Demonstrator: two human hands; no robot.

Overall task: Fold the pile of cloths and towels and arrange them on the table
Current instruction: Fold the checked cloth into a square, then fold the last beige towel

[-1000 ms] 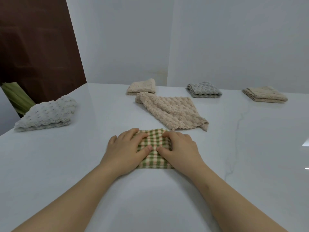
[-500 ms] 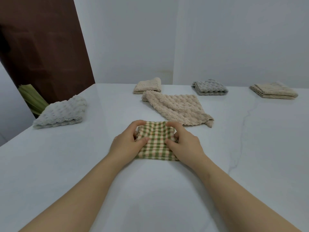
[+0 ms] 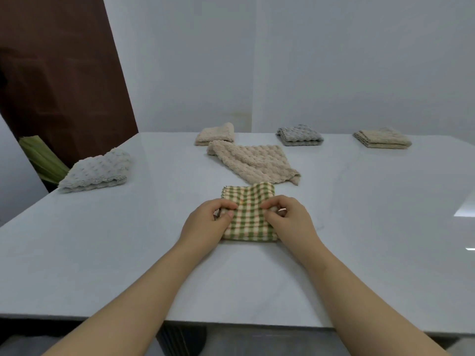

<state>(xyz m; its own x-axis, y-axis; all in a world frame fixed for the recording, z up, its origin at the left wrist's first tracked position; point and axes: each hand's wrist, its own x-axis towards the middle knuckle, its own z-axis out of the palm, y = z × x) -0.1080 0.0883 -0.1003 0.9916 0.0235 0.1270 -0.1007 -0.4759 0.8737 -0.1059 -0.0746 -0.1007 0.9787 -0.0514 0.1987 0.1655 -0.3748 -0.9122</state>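
Observation:
A folded green-and-cream checked cloth [image 3: 248,211] lies on the white table [image 3: 128,240] in front of me. My left hand [image 3: 205,223] pinches its left edge between thumb and curled fingers. My right hand [image 3: 289,219] pinches the right edge the same way. Just behind it an unfolded beige bobbled towel [image 3: 253,163] lies spread flat. Folded pieces sit further off: a pale grey one [image 3: 96,172] at the left, a beige one [image 3: 215,134], a grey one [image 3: 299,135] and a tan one [image 3: 382,139] along the back.
The table's near edge [image 3: 231,322] runs across the bottom of the view. A brown door panel [image 3: 59,73] and green leaves [image 3: 42,160] stand beyond the left edge. A white wall [image 3: 308,60] closes the back.
Both hands went from pressing flat on the checked cloth to pinching its side edges. More of the cloth's far part now shows beyond the fingers.

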